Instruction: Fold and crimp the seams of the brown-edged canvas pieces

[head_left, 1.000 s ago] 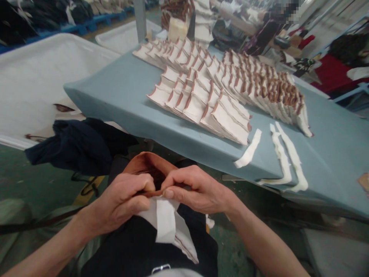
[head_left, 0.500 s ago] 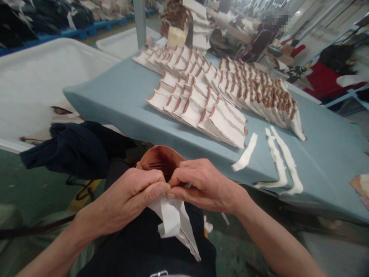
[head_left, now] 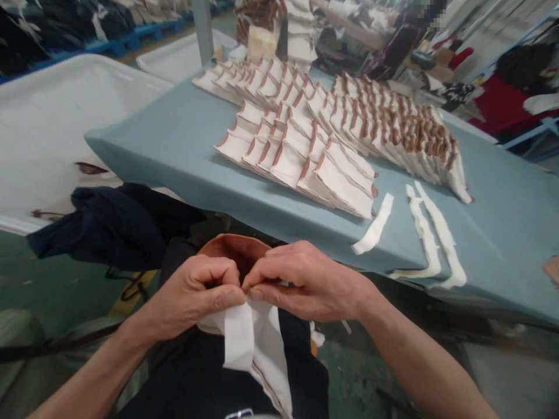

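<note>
Head view: at the lower middle of the frame, a brown-and-white piece (head_left: pixel 271 340) is held up by both hands in front of dark clothing (head_left: pixel 196 375). By the left hand (head_left: pixel 207 294), the piece is pinched narrowly between the thumb and bent fingers. By the right hand (head_left: pixel 301 280), the same edge is gripped in an equally narrow pinch, so that the two thumbs are brought close together; whether they touch cannot be told. Beyond the hands, a curved brown part of the piece is seen, while its white part is left hanging below, marked by a thin brown line. A short white strip (head_left: pixel 239 337) is hung over this white part, just under the left thumb.

Across the middle of the frame, a blue-covered desk (head_left: pixel 144 145) is seen. On it, white pieces with brown edges (head_left: pixel 292 157) are laid overlapping near the front, and more overlapping rows (head_left: pixel 393 131) are spread behind, toward the upper right. Nearer the right side, a single white band (head_left: pixel 374 226) is placed beside two longer white bands (head_left: pixel 441 235), which are stretched to the desk's front edge. At the left, dark blue cloth (head_left: pixel 113 224) is draped near a white bin (head_left: pixel 39 128).
</note>
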Tool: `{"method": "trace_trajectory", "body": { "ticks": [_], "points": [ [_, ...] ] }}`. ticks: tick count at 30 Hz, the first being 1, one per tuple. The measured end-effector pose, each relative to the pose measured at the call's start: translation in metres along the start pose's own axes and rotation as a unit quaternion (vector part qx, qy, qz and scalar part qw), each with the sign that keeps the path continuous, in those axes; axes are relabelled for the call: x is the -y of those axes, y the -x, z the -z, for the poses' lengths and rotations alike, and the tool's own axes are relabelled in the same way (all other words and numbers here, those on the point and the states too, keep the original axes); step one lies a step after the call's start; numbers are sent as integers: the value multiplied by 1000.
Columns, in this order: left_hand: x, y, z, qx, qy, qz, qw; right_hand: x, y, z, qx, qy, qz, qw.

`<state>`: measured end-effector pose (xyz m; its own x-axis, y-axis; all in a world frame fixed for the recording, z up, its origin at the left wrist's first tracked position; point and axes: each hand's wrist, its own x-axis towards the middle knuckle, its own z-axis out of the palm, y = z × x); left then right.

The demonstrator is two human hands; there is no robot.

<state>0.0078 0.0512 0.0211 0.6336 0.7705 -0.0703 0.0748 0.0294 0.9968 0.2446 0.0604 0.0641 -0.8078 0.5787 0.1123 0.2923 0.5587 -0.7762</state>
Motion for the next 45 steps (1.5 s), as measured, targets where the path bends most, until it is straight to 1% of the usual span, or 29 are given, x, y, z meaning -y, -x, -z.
{"method": "trace_trajectory", "body": {
  "ticks": [3,5,8,11,13,15,18,20,22,25,27,29,31,35,39,42,44,45],
  "points": [
    [-7,0,2,30,-62,4,998,11,3,2,19,99,-25,995],
    [-11,1,1,48,-112,1,993,16,5,2,34,142,-44,988],
    [-13,4,-4,57,-187,-19,980,18,10,1,48,143,-47,987],
    [-14,12,-14,36,-247,-66,966,12,12,-2,45,140,-34,989],
    [-17,20,-22,18,-268,-94,959,7,13,-6,29,110,-12,993],
    [-21,28,-32,-5,-268,-115,957,1,14,-10,6,33,18,999],
    [-25,37,-46,-33,-233,-146,961,-6,17,-19,-27,-95,43,994],
    [-26,38,-53,-33,-195,-163,967,-12,21,-24,-58,-132,39,989],
    [-27,35,-59,-24,-166,-183,969,-19,23,-27,-93,-131,32,987],
    [-28,26,-64,-10,-173,-207,963,-28,23,-24,-126,-111,20,986],
    [-29,19,-67,17,-198,-220,955,-30,22,-19,-134,-105,7,985],
    [-30,12,-70,40,-232,-237,942,-26,20,-14,-133,-102,-7,986],
    [-30,7,-75,43,-275,-248,928,-19,20,-11,-122,-99,-15,987],
    [-29,1,-89,5,-338,-270,902,-7,23,-9,-110,-83,-43,990],
    [-25,-6,-99,-66,-384,-297,872,-3,29,-12,-100,-105,-70,987],
    [-19,-12,-96,-102,-401,-305,857,-4,34,-17,-97,-164,-100,977],
    [-15,-14,-86,-114,-389,-291,867,-6,37,-20,-102,-183,-122,970],
    [-12,-14,-80,-114,-379,-276,876,-8,37,-22,-105,-172,-132,970]
  ]
}}
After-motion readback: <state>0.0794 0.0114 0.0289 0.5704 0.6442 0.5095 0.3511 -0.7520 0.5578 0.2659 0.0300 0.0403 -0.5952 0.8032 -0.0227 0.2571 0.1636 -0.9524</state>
